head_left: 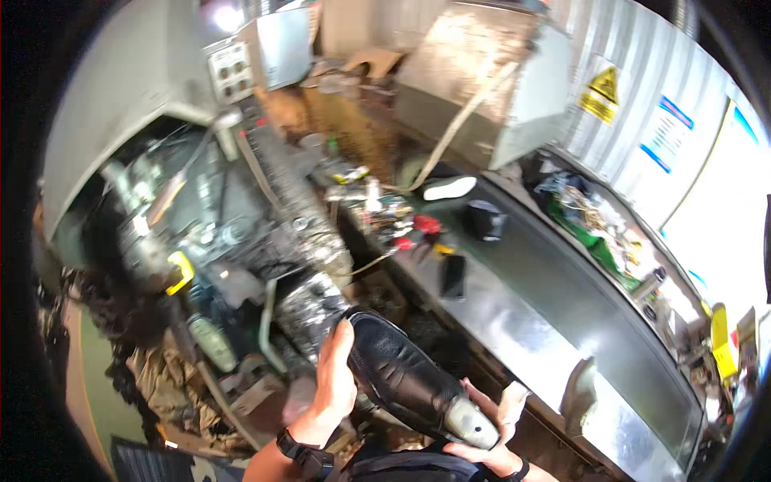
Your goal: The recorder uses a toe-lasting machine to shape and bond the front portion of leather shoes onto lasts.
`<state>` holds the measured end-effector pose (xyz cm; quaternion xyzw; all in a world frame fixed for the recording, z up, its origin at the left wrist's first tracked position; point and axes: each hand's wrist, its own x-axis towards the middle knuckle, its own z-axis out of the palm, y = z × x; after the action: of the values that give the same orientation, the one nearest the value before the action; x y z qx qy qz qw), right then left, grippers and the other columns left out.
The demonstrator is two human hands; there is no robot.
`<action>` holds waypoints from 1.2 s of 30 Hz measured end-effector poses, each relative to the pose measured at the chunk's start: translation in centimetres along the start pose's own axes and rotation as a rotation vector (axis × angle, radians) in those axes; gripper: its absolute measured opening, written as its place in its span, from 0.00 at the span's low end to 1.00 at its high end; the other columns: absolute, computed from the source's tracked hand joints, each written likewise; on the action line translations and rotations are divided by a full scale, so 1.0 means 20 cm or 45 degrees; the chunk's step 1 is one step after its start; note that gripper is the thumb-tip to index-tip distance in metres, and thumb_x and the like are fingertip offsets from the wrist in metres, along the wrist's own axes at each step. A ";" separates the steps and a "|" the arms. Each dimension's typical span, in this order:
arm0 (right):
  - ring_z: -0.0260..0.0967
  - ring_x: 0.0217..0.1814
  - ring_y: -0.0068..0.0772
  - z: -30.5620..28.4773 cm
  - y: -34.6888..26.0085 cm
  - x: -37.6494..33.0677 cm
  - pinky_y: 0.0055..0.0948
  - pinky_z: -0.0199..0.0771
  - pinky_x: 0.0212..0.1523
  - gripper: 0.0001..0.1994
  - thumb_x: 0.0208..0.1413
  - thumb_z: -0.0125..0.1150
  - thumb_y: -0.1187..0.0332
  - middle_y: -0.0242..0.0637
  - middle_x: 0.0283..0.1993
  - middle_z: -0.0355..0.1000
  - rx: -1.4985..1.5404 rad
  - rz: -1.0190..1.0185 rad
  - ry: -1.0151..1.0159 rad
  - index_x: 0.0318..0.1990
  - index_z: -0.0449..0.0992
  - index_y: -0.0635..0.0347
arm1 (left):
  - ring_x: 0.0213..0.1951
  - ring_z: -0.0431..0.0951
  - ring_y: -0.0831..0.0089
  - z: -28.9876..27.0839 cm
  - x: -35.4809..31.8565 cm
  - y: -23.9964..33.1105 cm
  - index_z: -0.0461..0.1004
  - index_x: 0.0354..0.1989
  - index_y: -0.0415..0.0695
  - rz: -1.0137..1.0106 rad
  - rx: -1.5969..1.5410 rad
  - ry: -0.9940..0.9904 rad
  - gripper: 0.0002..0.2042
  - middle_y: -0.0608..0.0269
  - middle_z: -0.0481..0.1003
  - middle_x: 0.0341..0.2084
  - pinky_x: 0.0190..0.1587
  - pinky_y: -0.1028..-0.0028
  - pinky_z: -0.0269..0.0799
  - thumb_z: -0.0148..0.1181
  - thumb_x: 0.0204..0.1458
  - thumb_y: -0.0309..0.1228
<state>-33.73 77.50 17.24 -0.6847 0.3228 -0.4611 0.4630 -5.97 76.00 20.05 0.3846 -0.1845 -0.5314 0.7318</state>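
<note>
The single view comes from a head-worn fisheye camera looking steeply down and forward, close above the person's own left hand [335, 377] and right hand [496, 434] at the lower edge. It faces a long metal workbench [554, 297] running to the right and a machine [201, 201] on the left. Toward the rim straight edges bend and the corners go dark, so the outer parts are probably unreliable.

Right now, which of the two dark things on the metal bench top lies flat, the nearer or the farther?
The nearer one, a flat black phone-like slab, lies flat. The farther black object stands bulkier and taller on the metal bench.
</note>
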 end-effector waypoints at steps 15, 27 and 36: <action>0.77 0.47 0.39 -3.20 1.23 -0.69 0.40 0.80 0.47 0.17 0.53 0.73 0.62 0.39 0.46 0.77 0.736 0.434 1.986 0.44 0.75 0.62 | 0.54 0.80 0.67 0.05 0.23 -0.96 0.76 0.56 0.38 -0.544 1.380 -0.436 0.22 0.53 0.81 0.48 0.56 0.71 0.74 0.63 0.61 0.42; 0.80 0.34 0.47 -0.76 0.95 0.74 0.39 0.81 0.35 0.14 0.64 0.56 0.66 0.55 0.37 0.79 0.896 0.671 -0.428 0.47 0.75 0.70 | 0.47 0.79 0.70 0.13 0.12 -0.73 0.61 0.69 0.46 -0.421 0.840 -0.188 0.29 0.59 0.77 0.50 0.52 0.70 0.73 0.60 0.63 0.45; 0.80 0.36 0.25 0.32 0.17 0.61 0.27 0.82 0.38 0.18 0.55 0.61 0.81 0.39 0.39 0.82 0.236 0.342 -1.635 0.54 0.79 0.62 | 0.45 0.77 0.79 -0.20 -0.37 -0.06 0.77 0.54 0.36 -0.342 0.620 -0.125 0.17 0.61 0.81 0.44 0.48 0.77 0.73 0.63 0.62 0.34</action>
<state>-23.30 67.88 17.14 -0.7346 0.0241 0.0746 0.6740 -6.79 84.03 17.63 0.5441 -0.2893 -0.5817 0.5309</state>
